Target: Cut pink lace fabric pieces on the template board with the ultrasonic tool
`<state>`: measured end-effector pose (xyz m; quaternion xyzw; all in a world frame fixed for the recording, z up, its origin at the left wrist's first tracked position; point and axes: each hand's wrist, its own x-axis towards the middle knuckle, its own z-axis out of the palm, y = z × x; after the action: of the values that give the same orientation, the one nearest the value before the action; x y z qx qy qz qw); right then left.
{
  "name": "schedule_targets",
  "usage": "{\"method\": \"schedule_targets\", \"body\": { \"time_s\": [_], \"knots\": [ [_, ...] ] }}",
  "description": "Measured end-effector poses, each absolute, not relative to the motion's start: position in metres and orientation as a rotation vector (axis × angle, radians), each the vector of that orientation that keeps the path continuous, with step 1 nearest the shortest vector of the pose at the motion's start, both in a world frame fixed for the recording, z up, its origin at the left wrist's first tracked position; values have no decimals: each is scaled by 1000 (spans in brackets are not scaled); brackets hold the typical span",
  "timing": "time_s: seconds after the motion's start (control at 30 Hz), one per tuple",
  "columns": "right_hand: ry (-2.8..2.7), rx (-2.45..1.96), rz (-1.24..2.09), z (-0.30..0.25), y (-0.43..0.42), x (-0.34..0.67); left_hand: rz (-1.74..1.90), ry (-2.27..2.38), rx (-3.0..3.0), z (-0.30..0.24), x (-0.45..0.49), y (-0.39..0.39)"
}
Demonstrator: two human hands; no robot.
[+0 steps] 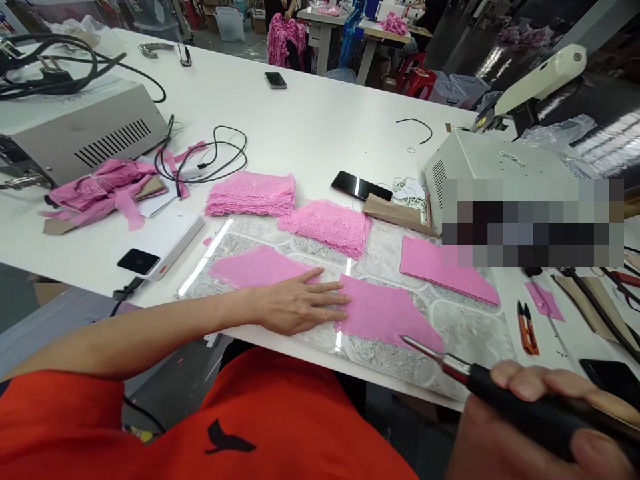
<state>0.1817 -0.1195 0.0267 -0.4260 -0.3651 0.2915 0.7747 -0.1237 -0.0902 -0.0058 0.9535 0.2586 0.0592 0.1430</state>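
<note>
My left hand [295, 303] lies flat with its fingers apart, pressing on two pink fabric pieces. Its palm covers part of the left fabric piece [260, 263], and its fingertips reach onto the edge of the right fabric piece [383, 310]. In my right hand [540, 427] is a soldering iron [520, 400] with a thick black handle and a thin metal tip. That tip is over the lower right corner of the right piece; whether it touches the cloth I cannot tell. Under both pieces is a marble-patterned mat [470, 333].
Two lace stacks [250, 195] [330, 227] and a folded pink stack [445, 270] edge the mat. Orange thread snips [527, 330] lie right. Grey machine boxes [95, 130] [475, 167], a black phone [361, 185], looped cable [215, 150] and a white box [167, 243] stand around.
</note>
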Motion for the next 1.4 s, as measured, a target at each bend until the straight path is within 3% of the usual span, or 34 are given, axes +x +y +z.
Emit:
{"method": "schedule_targets", "body": {
  "time_s": [0.3, 1.4],
  "knots": [
    [-1045, -598, 987, 18, -120, 116, 140, 743, 2750, -7, -122, -87],
    [-1095, -571, 1018, 12, -119, 111, 254, 734, 2744, -9, -112, -89]
  ]
}}
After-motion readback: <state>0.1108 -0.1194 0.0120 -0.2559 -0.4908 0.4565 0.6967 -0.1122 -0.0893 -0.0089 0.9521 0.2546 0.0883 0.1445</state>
